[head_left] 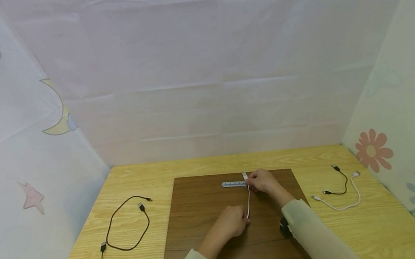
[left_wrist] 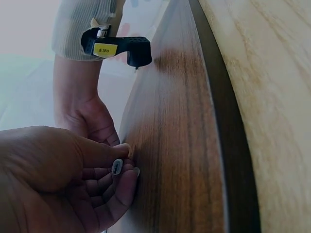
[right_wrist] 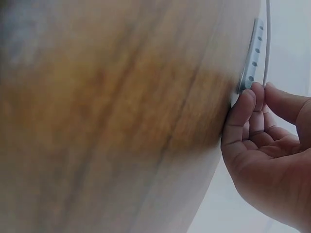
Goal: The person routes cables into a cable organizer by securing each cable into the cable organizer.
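We judge that both hands hold the white cable (head_left: 249,200) to keep it straight above the brown board (head_left: 195,214): the left hand (head_left: 233,221) has fingers pinching its near end, the right hand (head_left: 261,181) fingers closed on it at the grey strip's (head_left: 233,184) right end. Those right fingers hide whether it touches the strip; the near plug (left_wrist: 117,166) we see only partly.
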{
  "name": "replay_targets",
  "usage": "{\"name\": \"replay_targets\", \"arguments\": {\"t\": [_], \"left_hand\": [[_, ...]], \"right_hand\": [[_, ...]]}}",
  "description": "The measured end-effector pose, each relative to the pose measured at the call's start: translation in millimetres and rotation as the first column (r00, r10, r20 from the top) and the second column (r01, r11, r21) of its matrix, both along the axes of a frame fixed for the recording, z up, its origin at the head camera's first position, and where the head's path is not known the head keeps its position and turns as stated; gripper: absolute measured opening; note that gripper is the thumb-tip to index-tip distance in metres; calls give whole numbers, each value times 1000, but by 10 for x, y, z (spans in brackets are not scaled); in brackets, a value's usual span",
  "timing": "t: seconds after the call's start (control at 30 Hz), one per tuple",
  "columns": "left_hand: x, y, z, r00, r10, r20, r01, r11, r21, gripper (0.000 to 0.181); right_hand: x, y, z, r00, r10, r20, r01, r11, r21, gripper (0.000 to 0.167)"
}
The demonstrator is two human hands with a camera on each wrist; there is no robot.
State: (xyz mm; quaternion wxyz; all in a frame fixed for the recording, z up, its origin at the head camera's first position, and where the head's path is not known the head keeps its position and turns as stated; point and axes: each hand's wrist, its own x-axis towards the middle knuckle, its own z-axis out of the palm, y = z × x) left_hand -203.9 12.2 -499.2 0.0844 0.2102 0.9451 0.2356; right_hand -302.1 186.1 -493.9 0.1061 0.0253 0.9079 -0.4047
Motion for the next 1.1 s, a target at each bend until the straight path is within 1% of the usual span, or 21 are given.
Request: {"name": "replay_targets", "arguments": {"t": [0.1, 0.23, 0.4, 0.57, 0.73, 0.93, 1.1], "left_hand": [[-19, 15, -10, 1000, 1, 16, -1, 1000, -14, 30], [-38, 11, -22, 1000, -2, 30, 2, 1000, -5, 29], [-64, -2, -11, 999, -8, 43, 6, 999, 47, 27], [-95, 5, -8, 992, 5, 122, -20, 993, 121, 25], [-121, -2, -23, 984, 3, 175, -29, 989, 145, 22], [-123, -29, 8, 983, -8, 185, -24, 985, 172, 14], [-115, -24, 41, 983, 3, 186, -32, 988, 153, 12]], "right_hand": [[-23, 6, -4, 1000, 18, 4, -18, 1000, -1, 19], [-45, 13, -11, 999, 34, 12, -34, 999, -23, 16], [-69, 27, -47, 999, 39, 2, -39, 999, -27, 14], [-95, 18, -69, 998, 61, -22, -61, 998, 32, 15], [-121, 4, -69, 998, 69, -10, -68, 996, 53, 14], [-144, -10, -61, 996, 85, -8, -84, 995, 49, 14], [-158, -32, -57, 996, 89, -3, -88, 995, 42, 14]]}}
